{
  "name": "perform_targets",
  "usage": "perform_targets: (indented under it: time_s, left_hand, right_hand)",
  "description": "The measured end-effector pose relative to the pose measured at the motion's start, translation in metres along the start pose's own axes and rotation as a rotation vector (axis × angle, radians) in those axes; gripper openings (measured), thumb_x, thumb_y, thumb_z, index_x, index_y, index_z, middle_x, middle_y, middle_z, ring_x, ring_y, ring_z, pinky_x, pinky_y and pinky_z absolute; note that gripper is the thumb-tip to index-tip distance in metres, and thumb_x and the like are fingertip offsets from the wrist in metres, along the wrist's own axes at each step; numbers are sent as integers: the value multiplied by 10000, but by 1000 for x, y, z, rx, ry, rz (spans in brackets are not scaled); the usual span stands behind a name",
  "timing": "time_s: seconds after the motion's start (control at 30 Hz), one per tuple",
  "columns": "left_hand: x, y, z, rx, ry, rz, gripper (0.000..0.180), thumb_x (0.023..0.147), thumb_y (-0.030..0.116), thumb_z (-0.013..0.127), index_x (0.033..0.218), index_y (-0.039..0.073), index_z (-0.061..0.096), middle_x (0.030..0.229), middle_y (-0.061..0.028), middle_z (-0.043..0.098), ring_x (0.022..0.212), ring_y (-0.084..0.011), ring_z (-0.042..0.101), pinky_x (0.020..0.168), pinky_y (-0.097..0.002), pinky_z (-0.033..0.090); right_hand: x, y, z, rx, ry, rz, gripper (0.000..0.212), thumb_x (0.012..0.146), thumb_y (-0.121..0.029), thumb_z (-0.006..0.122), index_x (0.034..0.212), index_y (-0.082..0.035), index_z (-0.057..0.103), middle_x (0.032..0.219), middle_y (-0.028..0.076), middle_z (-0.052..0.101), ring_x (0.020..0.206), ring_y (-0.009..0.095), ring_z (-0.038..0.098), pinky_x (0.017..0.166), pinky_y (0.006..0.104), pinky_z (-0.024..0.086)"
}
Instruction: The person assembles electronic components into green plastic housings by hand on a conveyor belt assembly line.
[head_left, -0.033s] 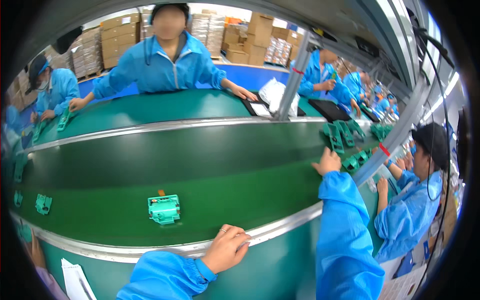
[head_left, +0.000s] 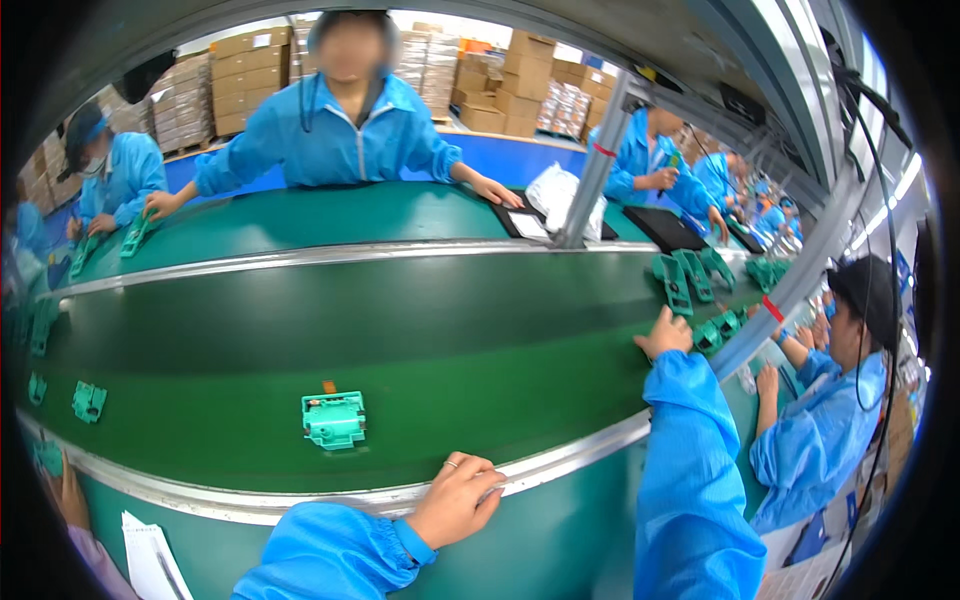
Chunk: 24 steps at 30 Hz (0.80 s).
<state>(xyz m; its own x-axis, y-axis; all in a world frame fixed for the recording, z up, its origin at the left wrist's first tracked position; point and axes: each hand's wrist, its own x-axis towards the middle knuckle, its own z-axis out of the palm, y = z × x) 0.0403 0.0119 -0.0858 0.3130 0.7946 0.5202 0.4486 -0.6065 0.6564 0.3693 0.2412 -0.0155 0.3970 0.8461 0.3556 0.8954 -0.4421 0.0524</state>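
Observation:
My left hand (head_left: 460,502), with a ring on one finger, rests on the metal rail (head_left: 570,452) at the belt's near edge. Its fingers bend loosely, the thumb lies a little apart, and nothing shows in it. Out over the green belt at the right, my right hand (head_left: 666,334) has its thumb spread and holds nothing that I can see. Just beyond its fingertips lie several green plastic housings (head_left: 672,284); a lower one (head_left: 708,337) is close beside it. Another green housing (head_left: 334,420), with an orange tab at its top, lies on the belt left of centre.
More green housings (head_left: 89,402) lie at the far left. A slanted metal post (head_left: 745,340) rises close right of my right arm. Across the belt, a co-worker (head_left: 350,130) stands at a table; another (head_left: 820,420) is at my right. White papers (head_left: 155,560) lie lower left.
The whole view has shifted slightly, so things appear a little further right. Both my hands keep their places by the rail and the housings.

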Motion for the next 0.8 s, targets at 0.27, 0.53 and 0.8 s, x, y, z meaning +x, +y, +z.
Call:
perform_targets:
  time_s: [0.27,0.53,0.8]
  left_hand:
    - [0,-1,2,-36,44,9,162,725,71,615,886,55,610,868,-84,536,818,-267,481,733,-349,416]
    - [9,3,0,-59,51,-40,170,718,66,611,885,41,599,874,-95,522,813,-288,474,739,-365,420]
    - [21,3,-8,-1013,520,-483,355,795,73,613,1121,27,481,1013,-90,527,983,-172,490,866,-314,416]
  right_hand:
    - [24,30,54,327,-157,431,906,527,-396,773,1276,-196,305,1213,181,382,1101,375,393,895,441,363]
    - [-8,-25,11,567,-169,105,971,516,-367,765,1311,-87,284,1185,214,415,981,356,506,859,393,412]
    - [-197,-104,-69,1643,-1043,-269,825,700,-162,718,1334,-16,210,1109,145,407,996,211,485,837,312,418]
